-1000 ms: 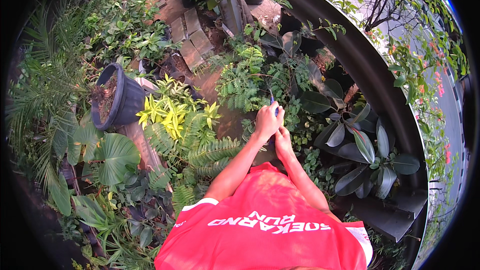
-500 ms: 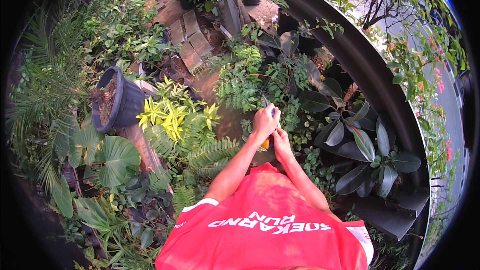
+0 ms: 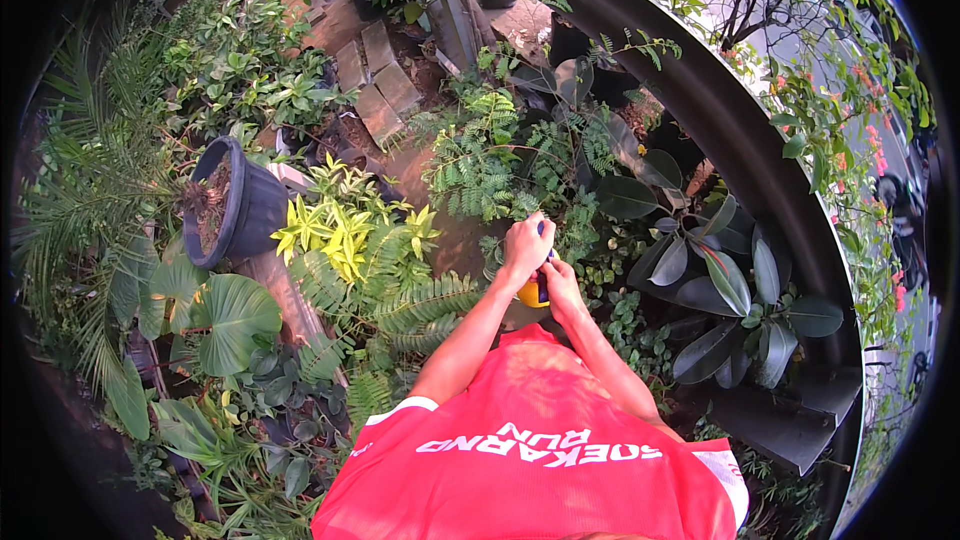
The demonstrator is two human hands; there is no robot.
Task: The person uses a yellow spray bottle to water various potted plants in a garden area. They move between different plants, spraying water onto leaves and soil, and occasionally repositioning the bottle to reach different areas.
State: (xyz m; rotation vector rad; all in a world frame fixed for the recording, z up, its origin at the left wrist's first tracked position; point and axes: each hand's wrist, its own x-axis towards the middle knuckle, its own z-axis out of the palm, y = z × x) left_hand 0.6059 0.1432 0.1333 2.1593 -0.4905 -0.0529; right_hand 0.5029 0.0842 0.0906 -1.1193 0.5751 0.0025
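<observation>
My left hand [image 3: 524, 250] is closed around the dark-blue upper part of a yellow and dark-blue object [image 3: 531, 294], whose kind is hidden by my fingers. Just below and to the right, my right hand [image 3: 562, 286] grips the same object lower down, near its dark-blue side. The rounded yellow part shows between my wrists, in front of my red shirt [image 3: 530, 420]. Directly beyond my left hand, a shrub with fine feathery leaves [image 3: 485, 155] spreads, its lowest leaves close to my fingers.
On the left stands a dark pot [image 3: 255, 200] beside a yellow-leaved plant [image 3: 340, 235]. Fern fronds [image 3: 430, 305] lie near my left forearm. A rubber plant [image 3: 730, 285] grows on the right, inside a curved dark barrier [image 3: 760, 130]. Paving bricks [image 3: 380, 110] lie farther off.
My hands have moved slightly apart, the right one a little lower. More of the object's yellow and dark-blue parts shows between them.
</observation>
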